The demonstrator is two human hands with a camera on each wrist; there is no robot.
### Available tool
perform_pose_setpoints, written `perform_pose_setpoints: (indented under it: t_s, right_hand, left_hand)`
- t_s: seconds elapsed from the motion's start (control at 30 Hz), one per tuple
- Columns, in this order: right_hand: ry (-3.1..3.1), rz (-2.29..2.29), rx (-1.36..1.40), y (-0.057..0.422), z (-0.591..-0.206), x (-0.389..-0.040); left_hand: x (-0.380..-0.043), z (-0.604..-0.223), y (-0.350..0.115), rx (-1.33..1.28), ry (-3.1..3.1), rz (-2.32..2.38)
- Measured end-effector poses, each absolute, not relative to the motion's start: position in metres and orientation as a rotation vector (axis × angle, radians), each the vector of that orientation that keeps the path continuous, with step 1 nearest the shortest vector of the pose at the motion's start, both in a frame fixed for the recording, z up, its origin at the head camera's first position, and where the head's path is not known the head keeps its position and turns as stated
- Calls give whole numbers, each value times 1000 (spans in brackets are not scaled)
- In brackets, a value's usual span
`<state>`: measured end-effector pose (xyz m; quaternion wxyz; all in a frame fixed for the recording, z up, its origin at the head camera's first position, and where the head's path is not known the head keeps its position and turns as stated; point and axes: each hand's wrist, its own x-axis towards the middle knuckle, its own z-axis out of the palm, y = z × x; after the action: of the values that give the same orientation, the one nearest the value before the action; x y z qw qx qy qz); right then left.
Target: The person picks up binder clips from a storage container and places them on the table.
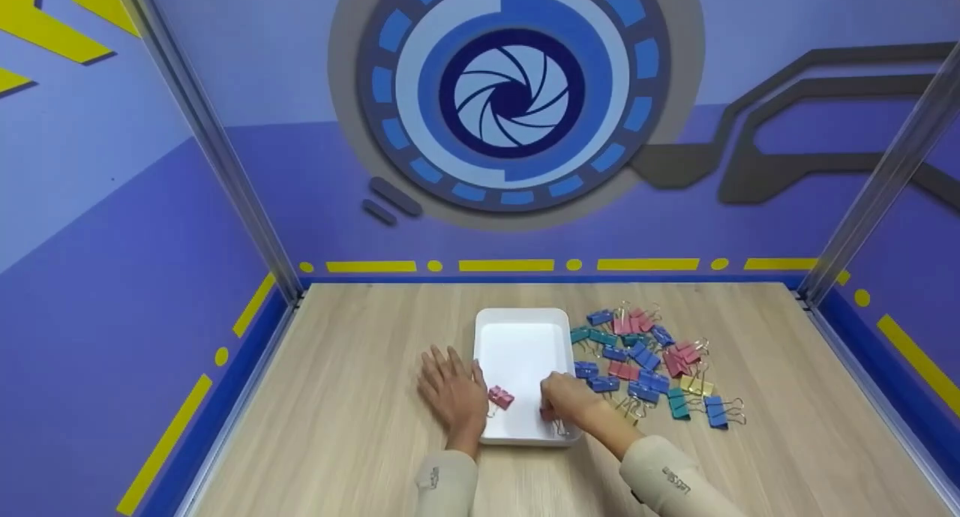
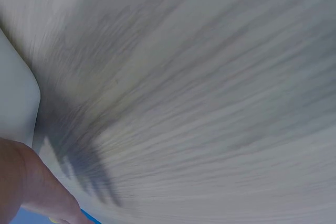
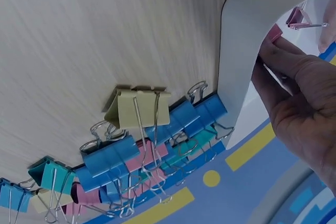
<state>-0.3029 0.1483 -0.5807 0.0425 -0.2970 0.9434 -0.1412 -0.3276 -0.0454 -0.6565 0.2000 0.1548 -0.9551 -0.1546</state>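
Note:
A white tray [image 1: 523, 352] lies on the table. My left hand [image 1: 453, 394] rests flat along its left side, fingers straight and spread, the thumb side at the rim. One pink binder clip [image 1: 501, 397] lies inside the tray near that hand. Over the tray's near right corner, my right hand [image 1: 574, 401] pinches another pink binder clip [image 3: 274, 33] low inside the wall; the fingers cover most of it. In the left wrist view only part of the left hand [image 2: 39, 187] shows, beside the tray's outer wall [image 2: 18, 93].
Many binder clips in blue, green, pink and yellow are scattered right of the tray, some heaped together, such as a yellow clip [image 3: 139, 109] and a blue clip [image 1: 717, 412]. Wall panels and metal posts [image 1: 262, 239] enclose the wooden table [image 1: 375, 352].

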Motion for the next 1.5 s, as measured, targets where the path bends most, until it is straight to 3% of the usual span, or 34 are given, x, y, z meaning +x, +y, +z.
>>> perform_pose_setpoints:
  t_s: [0.43,0.83,1.1,1.5]
  right_hand:
    - [3129,-511,-640,156,-559,-314]
    - [3186,-579,-444,253,-526,-304]
    - [3160,-518,-457,294,-546,-268]
    - [3123,-530,-338,299,-588,-251]
  left_hand:
    - [-328,-661,-42,417,-2690,-407]
    - [-322,-667,-52,445,-2700,-399]
    - [-325,-659,-54,450,-2683,-458]
    - [-326,-656,-49,430,-2711,-447]
